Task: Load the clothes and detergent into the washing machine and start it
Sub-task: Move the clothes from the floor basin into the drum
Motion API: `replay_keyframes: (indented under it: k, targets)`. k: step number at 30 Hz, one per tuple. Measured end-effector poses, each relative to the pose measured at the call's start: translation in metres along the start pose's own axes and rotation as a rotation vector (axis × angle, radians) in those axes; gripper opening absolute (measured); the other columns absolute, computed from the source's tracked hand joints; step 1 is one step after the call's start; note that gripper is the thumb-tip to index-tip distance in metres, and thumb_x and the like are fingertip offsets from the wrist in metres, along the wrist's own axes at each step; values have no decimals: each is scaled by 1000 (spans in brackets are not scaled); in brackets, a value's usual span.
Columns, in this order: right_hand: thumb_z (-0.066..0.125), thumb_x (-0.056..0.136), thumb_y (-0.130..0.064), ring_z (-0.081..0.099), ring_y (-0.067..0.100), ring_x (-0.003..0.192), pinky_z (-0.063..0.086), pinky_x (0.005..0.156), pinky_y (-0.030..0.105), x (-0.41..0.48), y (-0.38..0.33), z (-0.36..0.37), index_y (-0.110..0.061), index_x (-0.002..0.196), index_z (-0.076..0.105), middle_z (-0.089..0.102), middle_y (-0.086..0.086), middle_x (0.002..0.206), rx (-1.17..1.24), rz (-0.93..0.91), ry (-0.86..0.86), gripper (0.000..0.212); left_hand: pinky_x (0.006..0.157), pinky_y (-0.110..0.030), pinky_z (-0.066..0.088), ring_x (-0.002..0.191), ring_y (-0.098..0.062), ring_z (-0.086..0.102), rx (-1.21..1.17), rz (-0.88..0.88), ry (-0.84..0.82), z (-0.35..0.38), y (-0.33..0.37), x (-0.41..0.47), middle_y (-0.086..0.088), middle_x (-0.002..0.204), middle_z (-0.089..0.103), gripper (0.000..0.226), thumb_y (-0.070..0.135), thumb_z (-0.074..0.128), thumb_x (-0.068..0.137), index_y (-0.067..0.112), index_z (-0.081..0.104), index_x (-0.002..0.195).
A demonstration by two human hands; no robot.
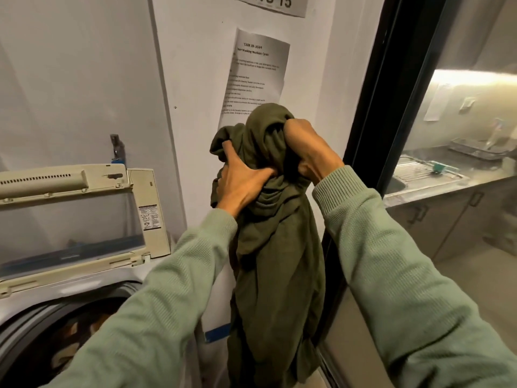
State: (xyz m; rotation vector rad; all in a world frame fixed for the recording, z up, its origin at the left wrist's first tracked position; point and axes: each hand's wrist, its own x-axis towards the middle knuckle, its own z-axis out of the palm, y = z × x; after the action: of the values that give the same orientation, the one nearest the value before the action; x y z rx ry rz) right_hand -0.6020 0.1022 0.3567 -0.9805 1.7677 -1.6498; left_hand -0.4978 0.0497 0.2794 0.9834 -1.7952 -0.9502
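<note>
Sleeves of pale green knit fill the foreground, one on each forearm, reaching up and away toward an olive garment [277, 219] held in the air. Both hands are clamped on that garment: the left hand [240, 180] pinches a fold at its upper left side with fingers spread over the cloth, and the right hand [305, 149] is fisted into the bunched top, knuckles outward.

Taking the washing machine [70, 312] as the landmark: the garment hangs to the right of it and above its rim, not over the drum opening, with the long tail trailing down past the machine's right flank. The lid [72, 208] stands raised at the back of the machine. Down inside the drum, some patterned cloth [70, 337] in dark and light patches seems to lie already loaded. On the wall behind the garment is a printed sheet [257, 74], and further right of the machine a dark door frame [386, 107] borders a glass pane.

Judging by the drape, the garment is soft, limp and fairly light, likely to slide and unfold, so gathering the hanging tail into the bundle would make it easier to drop in.

Count: one garment in hand, one machine, two hands. No detergent is visible.
</note>
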Motion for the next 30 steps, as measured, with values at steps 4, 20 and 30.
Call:
replay_keyframes:
  k: [4, 20, 30]
  targets:
    - [37, 91, -13, 64, 21, 85, 53, 69, 29, 0, -4, -5, -6, 106, 59, 65, 7, 92, -106, -40, -7, 28, 111, -49, 36, 139, -26, 35, -210, -44, -328, 8, 2, 5, -2, 154, 31, 150, 63, 88, 40, 41, -15, 147]
    - [78, 72, -46, 70, 8, 90, 56, 80, 22, -5, 31, -34, -21, 101, 74, 74, -6, 99, -166, -288, -293, 39, 97, -41, 50, 105, -25, 63, -272, -141, 130, 9, -21, -2, 1, 116, 68, 82, 51, 74, 46, 36, 56, 124]
    - [80, 75, -30, 29, 17, 142, 32, 113, 28, 4, 173, -66, -29, 155, 5, 17, 0, 160, -345, 16, -409, 109, 94, -46, 52, 93, -31, 63, -1113, -243, -30, -37, -7, 15, -16, 103, 65, 37, 25, 67, 73, 6, 64, 105]
